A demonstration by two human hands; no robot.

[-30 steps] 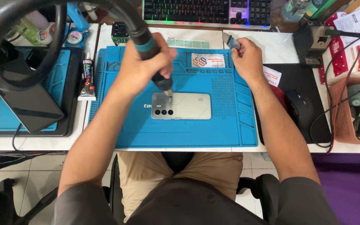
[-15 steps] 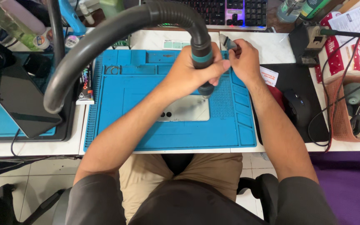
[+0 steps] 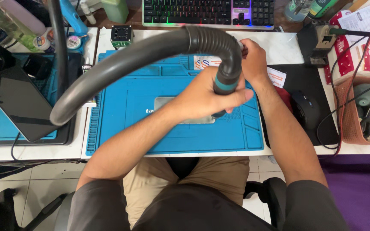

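While the left hand is clenched around the hot-air handle at frame centre, the nozzle points down at the phone lying flat on the blue mat. The grey hose arcs from the handle toward the left of the frame. Just above and right of centre, the right hand pinches a small item; it is too hidden to identify. A keyboard sits at the top edge, a mouse at the right.

Grey hose (teal band), blue mat.
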